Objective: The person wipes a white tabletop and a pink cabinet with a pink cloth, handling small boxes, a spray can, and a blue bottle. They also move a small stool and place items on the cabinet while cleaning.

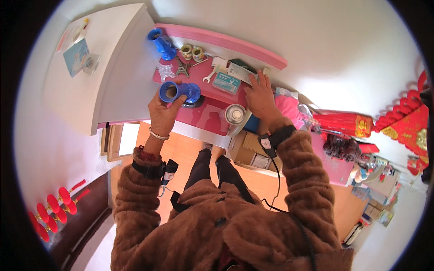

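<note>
My left hand (165,107) grips a blue vase (183,92) over the front of a pink desk (203,117), with the vase's mouth facing up toward me. Part of a black object (193,104) shows beneath the vase. At the desk's right, my right hand (261,95) lies with spread fingers, its fingertips at a printed paper packet (241,72). Just left of that hand is a clear-lidded teal box (226,83). A metal wrench (209,76) lies beside the box. Below the right hand stands a can with a white top (235,114).
A second blue vase (162,45) stands at the back left, near two small patterned pots (192,53). An Eiffel Tower figurine (182,67) and a clear plastic figurine (165,71) lie in front. A white cabinet (125,67) borders the left; pink cloth (288,107) lies right.
</note>
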Available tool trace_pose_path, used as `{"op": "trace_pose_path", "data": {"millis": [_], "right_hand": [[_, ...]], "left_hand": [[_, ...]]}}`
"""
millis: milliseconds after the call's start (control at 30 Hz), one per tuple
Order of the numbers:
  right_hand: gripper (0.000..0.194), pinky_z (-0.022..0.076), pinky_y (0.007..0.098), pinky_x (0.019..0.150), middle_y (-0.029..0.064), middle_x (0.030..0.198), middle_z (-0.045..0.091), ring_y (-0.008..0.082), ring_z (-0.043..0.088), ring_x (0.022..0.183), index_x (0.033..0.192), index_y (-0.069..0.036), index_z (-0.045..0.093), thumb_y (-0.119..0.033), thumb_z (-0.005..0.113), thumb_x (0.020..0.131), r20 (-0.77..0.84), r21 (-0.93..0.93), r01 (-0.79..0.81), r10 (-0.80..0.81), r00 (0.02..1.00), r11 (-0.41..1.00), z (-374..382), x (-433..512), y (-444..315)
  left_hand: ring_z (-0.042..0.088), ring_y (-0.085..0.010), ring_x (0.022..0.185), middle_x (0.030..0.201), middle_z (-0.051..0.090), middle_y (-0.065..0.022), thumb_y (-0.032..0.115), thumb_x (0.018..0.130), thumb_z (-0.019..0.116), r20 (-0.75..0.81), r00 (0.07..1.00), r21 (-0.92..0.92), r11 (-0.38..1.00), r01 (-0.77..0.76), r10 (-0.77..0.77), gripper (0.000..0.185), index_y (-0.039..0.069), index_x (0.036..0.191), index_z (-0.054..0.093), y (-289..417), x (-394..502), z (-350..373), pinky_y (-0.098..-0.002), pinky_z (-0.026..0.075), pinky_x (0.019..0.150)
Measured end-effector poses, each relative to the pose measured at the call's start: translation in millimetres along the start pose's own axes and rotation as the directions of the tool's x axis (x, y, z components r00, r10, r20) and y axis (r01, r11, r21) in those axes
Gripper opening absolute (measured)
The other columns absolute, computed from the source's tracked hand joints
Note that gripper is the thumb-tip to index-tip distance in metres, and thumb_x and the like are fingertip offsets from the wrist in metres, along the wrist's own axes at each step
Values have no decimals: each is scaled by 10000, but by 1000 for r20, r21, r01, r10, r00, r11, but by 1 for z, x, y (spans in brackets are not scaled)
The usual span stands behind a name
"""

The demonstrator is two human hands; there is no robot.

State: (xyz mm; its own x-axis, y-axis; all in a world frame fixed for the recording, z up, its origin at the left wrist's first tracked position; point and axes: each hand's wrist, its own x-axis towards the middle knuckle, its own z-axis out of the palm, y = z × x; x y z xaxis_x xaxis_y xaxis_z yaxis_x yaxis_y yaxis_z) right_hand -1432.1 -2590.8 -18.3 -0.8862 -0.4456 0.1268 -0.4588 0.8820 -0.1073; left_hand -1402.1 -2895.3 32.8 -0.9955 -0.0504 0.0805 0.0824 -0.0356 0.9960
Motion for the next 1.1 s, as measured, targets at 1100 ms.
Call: {"op": "trace_pose_path", "data": {"millis": [1100], "right_hand": [[168, 521, 273, 804, 81, 945, 669, 151, 647, 899, 1035, 29, 633, -57, 497, 987, 14, 722, -475, 676, 737, 503, -37, -131, 59]], "left_hand": [[620, -110, 998, 1106, 681, -55, -1, 819, 738, 365, 929, -159, 987, -3, 62, 363, 1, 1162, 620, 6, 81, 94, -288, 518, 909]]}}
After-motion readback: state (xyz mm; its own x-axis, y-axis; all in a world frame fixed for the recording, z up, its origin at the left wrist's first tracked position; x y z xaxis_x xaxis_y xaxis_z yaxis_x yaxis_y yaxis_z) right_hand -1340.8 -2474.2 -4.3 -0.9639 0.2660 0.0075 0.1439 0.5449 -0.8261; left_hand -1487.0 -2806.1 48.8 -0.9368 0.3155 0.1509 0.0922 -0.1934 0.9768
